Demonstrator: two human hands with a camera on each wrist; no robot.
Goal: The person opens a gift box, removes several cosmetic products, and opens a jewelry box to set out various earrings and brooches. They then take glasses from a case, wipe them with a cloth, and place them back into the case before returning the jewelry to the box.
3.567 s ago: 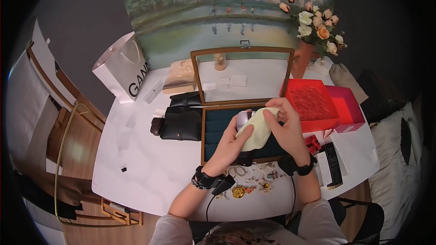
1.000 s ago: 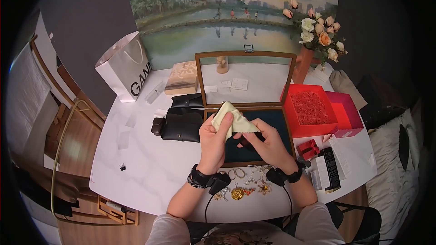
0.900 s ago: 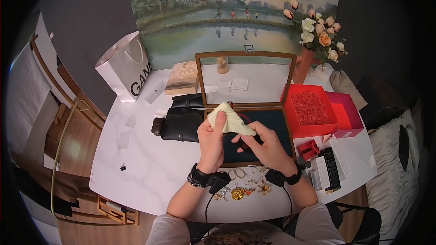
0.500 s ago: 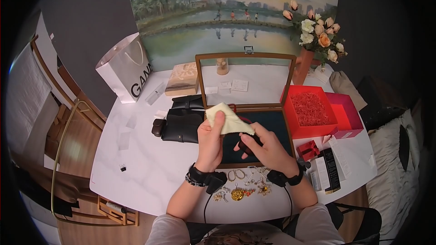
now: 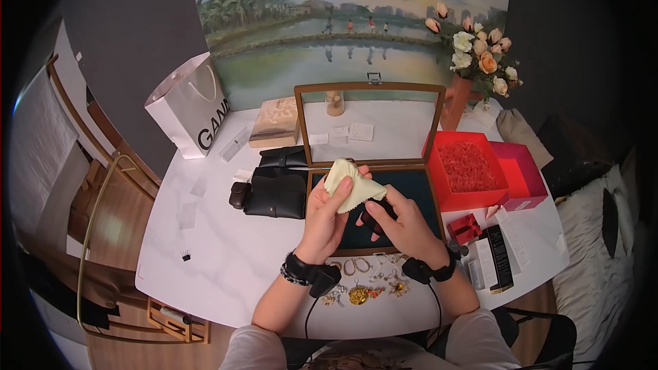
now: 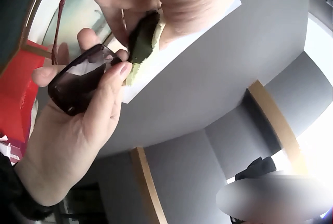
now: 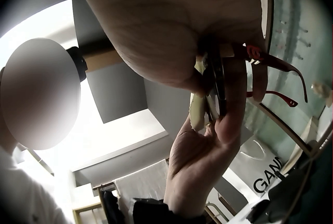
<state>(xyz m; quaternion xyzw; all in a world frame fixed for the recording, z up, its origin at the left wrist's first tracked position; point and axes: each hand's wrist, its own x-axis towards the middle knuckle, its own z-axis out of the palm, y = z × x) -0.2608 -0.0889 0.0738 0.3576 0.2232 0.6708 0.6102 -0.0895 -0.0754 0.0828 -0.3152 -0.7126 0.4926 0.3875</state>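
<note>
Dark sunglasses with red temples are held between both hands; in the left wrist view one dark lens faces the camera. My right hand grips that lens side between thumb and fingers. My left hand pinches a pale yellow cloth folded round the other lens, thumb on top. The red temples stick out away from the palms in the right wrist view. Beneath the hands lies an open wooden case with a dark green lining and a raised glass lid.
Jewellery lies before the case. Black pouches and a brown case are at its left, with a paper bag behind. On the right stand a red box, a small red gift box and a flower vase.
Both hands have come nearer the body since the earliest frame, and the cloth has shifted from between both hands to the left hand. Over the last half second, the left hand has moved slightly right.
</note>
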